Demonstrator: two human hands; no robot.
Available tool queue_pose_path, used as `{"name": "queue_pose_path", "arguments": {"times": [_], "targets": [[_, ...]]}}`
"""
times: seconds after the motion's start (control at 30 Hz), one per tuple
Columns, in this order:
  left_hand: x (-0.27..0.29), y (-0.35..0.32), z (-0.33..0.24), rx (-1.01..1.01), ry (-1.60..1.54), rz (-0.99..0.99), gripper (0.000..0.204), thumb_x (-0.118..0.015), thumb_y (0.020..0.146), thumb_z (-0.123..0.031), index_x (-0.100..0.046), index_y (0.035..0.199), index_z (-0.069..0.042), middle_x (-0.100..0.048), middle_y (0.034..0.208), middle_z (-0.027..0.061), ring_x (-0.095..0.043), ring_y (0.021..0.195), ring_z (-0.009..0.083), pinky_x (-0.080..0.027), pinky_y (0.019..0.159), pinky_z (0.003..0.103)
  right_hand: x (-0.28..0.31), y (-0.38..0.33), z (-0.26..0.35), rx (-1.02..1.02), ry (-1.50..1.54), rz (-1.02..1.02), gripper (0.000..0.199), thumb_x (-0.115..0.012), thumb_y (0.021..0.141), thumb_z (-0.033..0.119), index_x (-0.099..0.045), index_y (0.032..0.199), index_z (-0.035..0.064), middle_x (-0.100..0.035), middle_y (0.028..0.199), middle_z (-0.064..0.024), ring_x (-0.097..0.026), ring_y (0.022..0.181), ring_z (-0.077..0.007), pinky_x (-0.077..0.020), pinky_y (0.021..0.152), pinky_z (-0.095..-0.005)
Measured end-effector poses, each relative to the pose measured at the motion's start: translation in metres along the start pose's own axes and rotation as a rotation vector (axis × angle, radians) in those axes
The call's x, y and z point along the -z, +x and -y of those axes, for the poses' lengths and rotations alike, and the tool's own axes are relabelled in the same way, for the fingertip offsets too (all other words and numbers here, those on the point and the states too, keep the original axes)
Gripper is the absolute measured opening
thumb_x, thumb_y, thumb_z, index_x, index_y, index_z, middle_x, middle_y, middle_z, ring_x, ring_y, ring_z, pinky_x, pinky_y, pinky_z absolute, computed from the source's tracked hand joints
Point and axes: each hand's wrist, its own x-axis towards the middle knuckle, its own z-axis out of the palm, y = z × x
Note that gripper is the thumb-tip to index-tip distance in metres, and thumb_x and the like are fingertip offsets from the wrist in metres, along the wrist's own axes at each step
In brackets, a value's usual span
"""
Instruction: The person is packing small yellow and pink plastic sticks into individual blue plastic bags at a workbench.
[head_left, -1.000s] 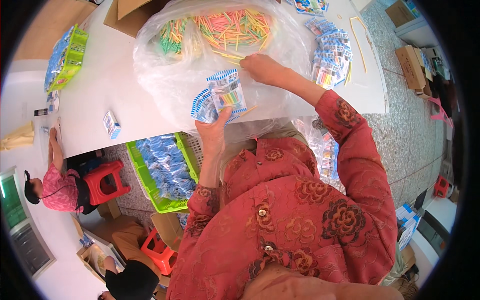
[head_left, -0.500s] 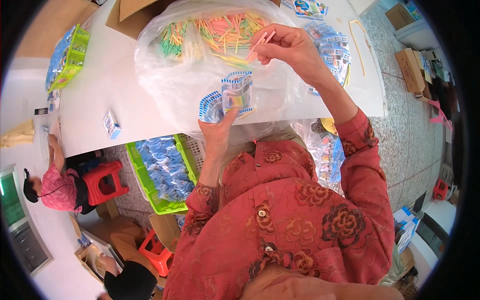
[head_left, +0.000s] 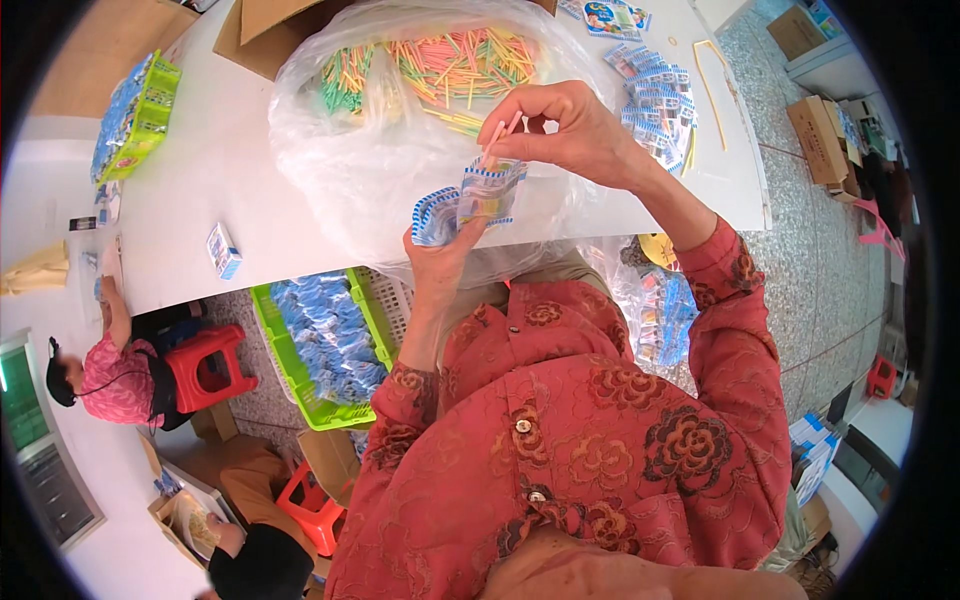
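Head view: pink sticks meet a blue-and-white packet.
Within the last half second, the right hand has come down from beside the heap of coloured sticks, its thumb and fingers pinched together on the pink sticks, which now reach the packet's striped upper edge; whether their tips are inside is hard to tell at this size. The work seems to have passed from heap to packet. The left hand is clamped on the packet's lower end and on a fan of packets beside it, above the clear plastic bag near the edge of the white table.
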Motion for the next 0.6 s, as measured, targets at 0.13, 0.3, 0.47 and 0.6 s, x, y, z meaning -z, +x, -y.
{"name": "queue_pose_path", "arguments": {"times": [0.13, 0.3, 0.47, 0.6], "targets": [[-0.002, 0.002, 0.002, -0.018, 0.006, 0.017, 0.026, -0.071, 0.072, -0.001, -0.061, 0.096, 0.002, -0.064, 0.089, 0.005, -0.06, 0.077, 0.0106, -0.048, 0.073, 0.024, -0.005, -0.003, 0.003, 0.025, -0.01, -0.004, 0.008, -0.066, 0.078, 0.015, -0.068, 0.083, 0.0087, -0.063, 0.076, 0.0039, -0.047, 0.064, -0.0037, -0.0348, 0.056, -0.0207], [-0.002, 0.003, 0.0, -0.008, 0.039, 0.002, 0.026, -0.071, 0.071, -0.001, -0.061, 0.095, 0.002, -0.064, 0.088, 0.0051, -0.06, 0.077, 0.0105, -0.048, 0.072, 0.024, -0.006, -0.005, 0.006, 0.037, -0.071, -0.004, 0.007, -0.067, 0.078, 0.016, -0.069, 0.081, 0.0094, -0.063, 0.078, 0.0033, -0.048, 0.066, -0.0058, -0.0359, 0.057, -0.0227], [-0.002, 0.003, 0.0, -0.022, 0.043, 0.034, 0.024, -0.07, 0.072, -0.001, -0.062, 0.094, 0.002, -0.064, 0.088, 0.0051, -0.06, 0.077, 0.0104, -0.048, 0.071, 0.024, -0.005, -0.006, 0.001, 0.08, -0.028, -0.085, 0.005, -0.066, 0.078, 0.012, -0.068, 0.082, 0.0087, -0.063, 0.078, 0.0019, -0.053, 0.071, -0.0087, -0.0404, 0.063, -0.0237], [-0.002, 0.002, 0.0, -0.027, 0.056, 0.057, 0.022, -0.069, 0.072, 0.001, -0.062, 0.093, 0.002, -0.064, 0.085, 0.0038, -0.059, 0.075, 0.0097, -0.048, 0.069, 0.023, -0.007, -0.011, 0.002, 0.163, -0.112, -0.119, 0.005, -0.066, 0.077, 0.009, -0.067, 0.081, 0.0073, -0.063, 0.078, -0.0001, -0.055, 0.074, -0.011, -0.0426, 0.067, -0.0249]]}}
